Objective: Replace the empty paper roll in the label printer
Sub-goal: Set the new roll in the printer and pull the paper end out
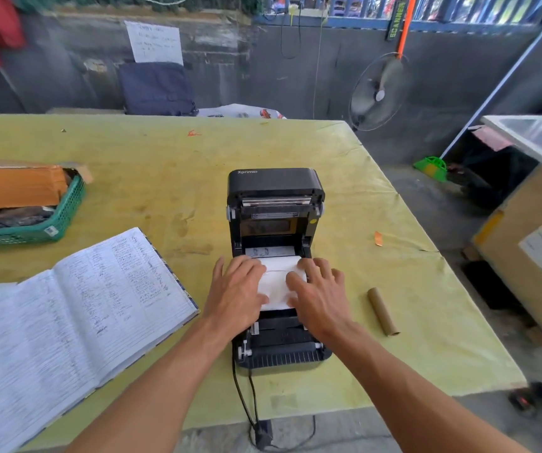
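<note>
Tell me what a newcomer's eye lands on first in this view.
First, the two hands, left hand and right hand, pressing on a white paper roll inside the open black label printer at the middle of the yellow-green table. Next, the big open ledger of handwriting at the left, and the bare cardboard core lying to the right of the printer.

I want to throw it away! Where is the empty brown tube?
The empty tube lies flat on the yellow table, just right of the open printer and the right hand.
</note>
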